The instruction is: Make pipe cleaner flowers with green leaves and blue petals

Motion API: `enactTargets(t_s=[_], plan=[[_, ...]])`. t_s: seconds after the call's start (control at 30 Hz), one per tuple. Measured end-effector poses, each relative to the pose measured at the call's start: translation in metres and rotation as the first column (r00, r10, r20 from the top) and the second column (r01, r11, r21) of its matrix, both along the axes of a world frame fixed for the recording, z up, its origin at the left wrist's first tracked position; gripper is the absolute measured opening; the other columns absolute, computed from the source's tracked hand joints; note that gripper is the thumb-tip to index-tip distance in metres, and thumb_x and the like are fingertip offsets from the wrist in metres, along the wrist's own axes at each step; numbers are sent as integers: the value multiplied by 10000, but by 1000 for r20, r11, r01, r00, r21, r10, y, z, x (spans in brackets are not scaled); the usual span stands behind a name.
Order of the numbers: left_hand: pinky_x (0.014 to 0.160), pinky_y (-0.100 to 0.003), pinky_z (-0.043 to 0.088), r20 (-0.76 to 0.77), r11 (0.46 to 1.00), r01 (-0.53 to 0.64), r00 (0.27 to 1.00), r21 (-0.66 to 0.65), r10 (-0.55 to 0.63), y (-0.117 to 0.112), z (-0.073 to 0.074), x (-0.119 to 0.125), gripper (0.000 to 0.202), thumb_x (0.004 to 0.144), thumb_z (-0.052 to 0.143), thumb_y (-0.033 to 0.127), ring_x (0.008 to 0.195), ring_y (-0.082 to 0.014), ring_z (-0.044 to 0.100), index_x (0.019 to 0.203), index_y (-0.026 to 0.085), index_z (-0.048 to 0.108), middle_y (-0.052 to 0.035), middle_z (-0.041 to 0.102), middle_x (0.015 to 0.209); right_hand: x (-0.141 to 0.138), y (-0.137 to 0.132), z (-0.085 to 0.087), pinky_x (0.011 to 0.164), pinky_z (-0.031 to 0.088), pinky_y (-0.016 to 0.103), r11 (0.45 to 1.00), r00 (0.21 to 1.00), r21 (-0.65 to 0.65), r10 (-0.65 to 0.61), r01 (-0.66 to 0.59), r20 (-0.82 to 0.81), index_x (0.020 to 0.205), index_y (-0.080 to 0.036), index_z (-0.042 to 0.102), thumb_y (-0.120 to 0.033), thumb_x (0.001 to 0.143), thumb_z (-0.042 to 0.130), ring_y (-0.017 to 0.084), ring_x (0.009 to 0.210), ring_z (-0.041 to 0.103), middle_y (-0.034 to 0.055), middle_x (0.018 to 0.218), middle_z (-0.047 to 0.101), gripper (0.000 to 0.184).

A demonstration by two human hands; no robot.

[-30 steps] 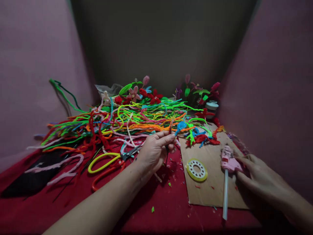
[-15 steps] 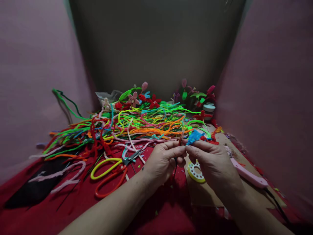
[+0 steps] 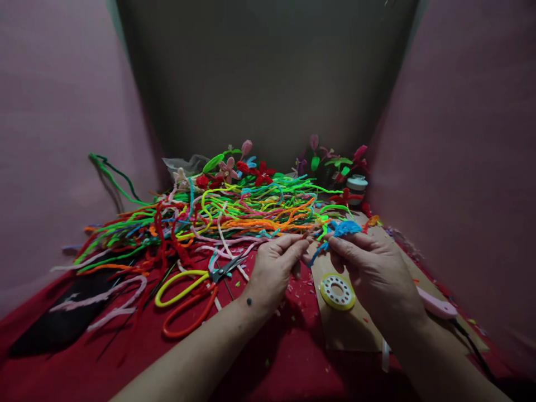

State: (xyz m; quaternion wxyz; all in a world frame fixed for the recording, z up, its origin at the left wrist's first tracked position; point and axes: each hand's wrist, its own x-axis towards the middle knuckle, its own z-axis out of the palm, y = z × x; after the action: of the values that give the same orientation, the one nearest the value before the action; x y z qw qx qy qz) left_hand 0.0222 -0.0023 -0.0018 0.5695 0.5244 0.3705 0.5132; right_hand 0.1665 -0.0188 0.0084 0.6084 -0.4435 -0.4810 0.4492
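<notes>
My left hand and my right hand meet over the edge of a brown cardboard sheet. Both are pinched. The right hand's fingers hold a small blue pipe-cleaner piece, whose thin blue tail hangs between the hands. The left hand's fingertips pinch something thin beside it that I cannot make out. Behind the hands lies a big heap of coloured pipe cleaners.
Scissors with yellow and orange handles lie left of my left hand on the red cloth. A yellow ring of tape and a pink glue gun rest on the cardboard. Pipe-cleaner flowers and a small white jar stand at the back.
My right hand left the pink glue gun, came left and took up the blue piece next to my left hand. Both hands have since risen slightly and spread apart.
</notes>
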Motion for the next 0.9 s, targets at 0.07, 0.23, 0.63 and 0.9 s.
enactTargets(t_s=[0.07,0.23,0.63,0.9], plan=[[463,-205,298,-8,999,-29,1000,26,29,0,-1,0,267,805,524,336,455,-63,393,810,117,677,-9,576,601,0,0,-1,507,302,249,1000,1000,-10,6,-6,-18,588,-149,600,-273,680,711,93,524,426,-20,551,513,190],[540,-215,312,-42,994,-35,998,107,40,0,-2,0,182,777,574,283,541,-87,409,740,151,692,1,554,633,-1,4,-7,485,295,247,999,999,-42,28,-30,-43,645,-135,654,-279,653,729,90,505,412,-10,552,530,164],[623,-234,328,-154,986,-34,986,163,60,-2,-1,1,177,763,574,222,616,-115,436,631,154,670,12,500,578,-6,8,-11,486,324,238,996,985,-51,61,-70,-161,668,-154,712,-244,596,768,87,508,439,4,591,608,128],[553,-227,307,-149,990,-16,988,140,37,-4,3,1,202,749,578,201,545,-96,399,564,153,641,21,475,535,-7,7,-10,492,346,233,996,981,-40,76,-84,-178,652,-159,715,-234,606,761,85,517,456,3,590,605,99]])
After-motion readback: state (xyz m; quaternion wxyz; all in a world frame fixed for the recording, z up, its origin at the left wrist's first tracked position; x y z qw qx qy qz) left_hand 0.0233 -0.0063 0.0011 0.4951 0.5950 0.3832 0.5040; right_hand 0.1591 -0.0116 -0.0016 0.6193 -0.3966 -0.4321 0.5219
